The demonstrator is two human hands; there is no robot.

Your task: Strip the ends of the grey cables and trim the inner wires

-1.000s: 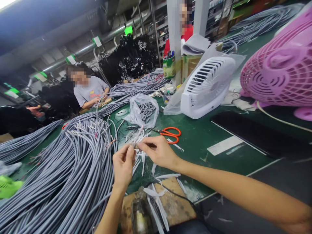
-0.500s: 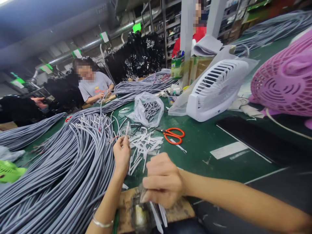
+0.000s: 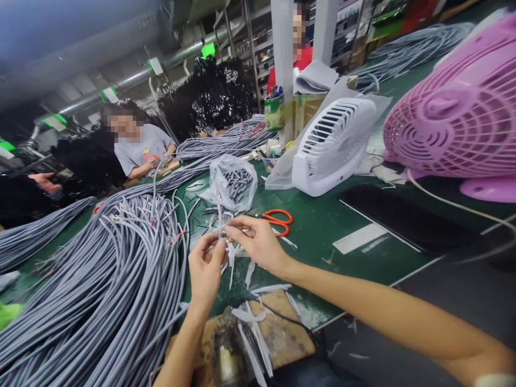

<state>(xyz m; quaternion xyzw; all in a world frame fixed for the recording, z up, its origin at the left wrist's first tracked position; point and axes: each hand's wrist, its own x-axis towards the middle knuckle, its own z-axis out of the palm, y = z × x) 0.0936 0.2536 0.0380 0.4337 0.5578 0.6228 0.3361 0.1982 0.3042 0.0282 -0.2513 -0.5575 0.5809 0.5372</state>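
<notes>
My left hand [image 3: 206, 269] and my right hand [image 3: 256, 242] meet above the green table [image 3: 334, 220], both pinching the end of one grey cable [image 3: 220, 228] that stands up between the fingertips. A white strip hangs below the pinch. A big bundle of grey cables [image 3: 100, 290] lies to the left of my left hand. Loose white strips [image 3: 242, 263] lie scattered under the hands. A wooden block with a metal tool [image 3: 242, 344] sits at the near edge below my hands.
Orange scissors [image 3: 278, 220] lie just beyond my right hand. A clear bag of small grey parts [image 3: 234, 183] stands behind them. A white fan [image 3: 332, 142] and a pink fan [image 3: 459, 113] stand on the right. Two other people work across the table.
My right hand has risen from the wooden block back up to the cable end at my left hand. The view has shifted slightly to the right.
</notes>
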